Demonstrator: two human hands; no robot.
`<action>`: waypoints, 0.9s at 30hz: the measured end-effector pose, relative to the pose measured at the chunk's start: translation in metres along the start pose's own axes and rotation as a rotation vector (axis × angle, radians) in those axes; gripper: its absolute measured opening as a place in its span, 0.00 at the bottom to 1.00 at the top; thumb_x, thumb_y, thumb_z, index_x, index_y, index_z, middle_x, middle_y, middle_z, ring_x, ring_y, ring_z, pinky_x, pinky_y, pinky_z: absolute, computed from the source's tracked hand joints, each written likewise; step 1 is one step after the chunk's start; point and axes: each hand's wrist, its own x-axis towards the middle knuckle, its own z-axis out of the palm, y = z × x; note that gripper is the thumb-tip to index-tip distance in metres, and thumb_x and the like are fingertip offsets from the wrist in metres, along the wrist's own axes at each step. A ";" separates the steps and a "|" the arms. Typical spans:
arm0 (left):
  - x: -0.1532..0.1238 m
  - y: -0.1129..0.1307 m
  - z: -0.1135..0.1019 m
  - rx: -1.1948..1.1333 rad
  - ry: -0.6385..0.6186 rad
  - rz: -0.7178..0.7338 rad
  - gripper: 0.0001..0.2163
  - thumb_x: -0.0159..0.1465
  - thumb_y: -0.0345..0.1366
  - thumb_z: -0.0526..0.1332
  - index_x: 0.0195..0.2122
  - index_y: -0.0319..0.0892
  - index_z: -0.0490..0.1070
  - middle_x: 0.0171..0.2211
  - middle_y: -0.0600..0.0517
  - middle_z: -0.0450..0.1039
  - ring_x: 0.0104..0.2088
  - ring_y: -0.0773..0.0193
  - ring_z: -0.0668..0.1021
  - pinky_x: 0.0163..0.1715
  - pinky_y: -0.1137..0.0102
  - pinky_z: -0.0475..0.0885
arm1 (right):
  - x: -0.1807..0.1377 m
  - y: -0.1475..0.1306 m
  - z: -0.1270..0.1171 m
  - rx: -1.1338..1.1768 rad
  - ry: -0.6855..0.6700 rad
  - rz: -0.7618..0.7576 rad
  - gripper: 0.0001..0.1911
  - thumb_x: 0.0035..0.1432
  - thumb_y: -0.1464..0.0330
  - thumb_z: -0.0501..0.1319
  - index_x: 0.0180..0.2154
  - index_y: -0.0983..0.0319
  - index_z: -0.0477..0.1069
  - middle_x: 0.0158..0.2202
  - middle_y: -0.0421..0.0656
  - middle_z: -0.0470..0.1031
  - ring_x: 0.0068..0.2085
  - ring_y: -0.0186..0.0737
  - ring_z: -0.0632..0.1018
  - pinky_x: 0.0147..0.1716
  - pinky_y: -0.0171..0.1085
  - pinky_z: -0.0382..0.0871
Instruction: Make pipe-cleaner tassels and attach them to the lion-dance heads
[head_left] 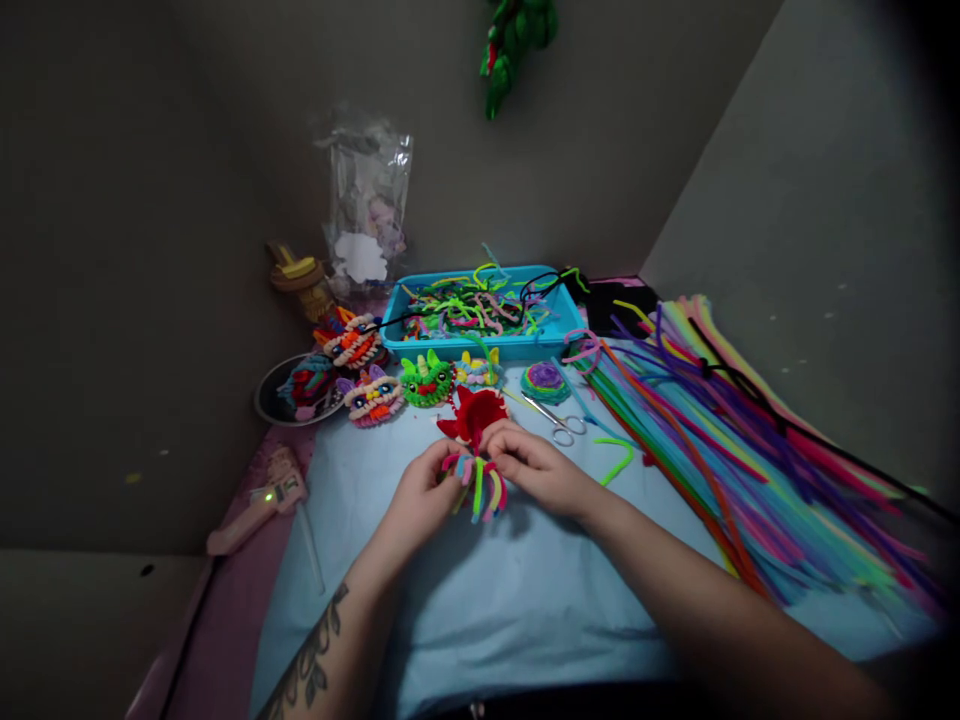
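Note:
A red pipe-cleaner figure point(477, 412) with a fringe of several short coloured pipe-cleaner ends point(480, 482) sits at the middle of the light blue table point(487, 600). My left hand point(420, 495) pinches the fringe from the left, fingers closed on it. From the right, my right hand point(536, 468) grips the same piece with bent fingers pressed on it.
Small scissors point(559, 422) and a loose green pipe cleaner point(619, 460) lie just right of my hands. A long spread of coloured pipe cleaners point(720, 440) fills the right side. Behind are a blue tray of scraps point(480, 310), finished figures point(397, 385), a dark bowl point(281, 395). A pink glue gun point(259, 505) lies at the left.

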 end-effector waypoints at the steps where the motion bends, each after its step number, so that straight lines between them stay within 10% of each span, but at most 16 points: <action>1: 0.000 0.000 0.000 0.012 0.007 0.010 0.11 0.58 0.43 0.60 0.31 0.39 0.65 0.21 0.57 0.64 0.21 0.71 0.64 0.21 0.76 0.60 | 0.000 0.001 -0.001 0.014 0.002 0.010 0.16 0.65 0.59 0.53 0.28 0.61 0.62 0.36 0.43 0.65 0.38 0.37 0.69 0.42 0.37 0.64; 27: -0.002 -0.015 -0.003 -0.291 -0.217 -0.128 0.18 0.54 0.51 0.65 0.29 0.39 0.66 0.19 0.55 0.67 0.17 0.72 0.65 0.19 0.74 0.58 | -0.001 -0.007 0.002 -0.360 -0.063 -0.275 0.09 0.60 0.77 0.51 0.31 0.59 0.62 0.31 0.43 0.69 0.38 0.42 0.67 0.39 0.42 0.65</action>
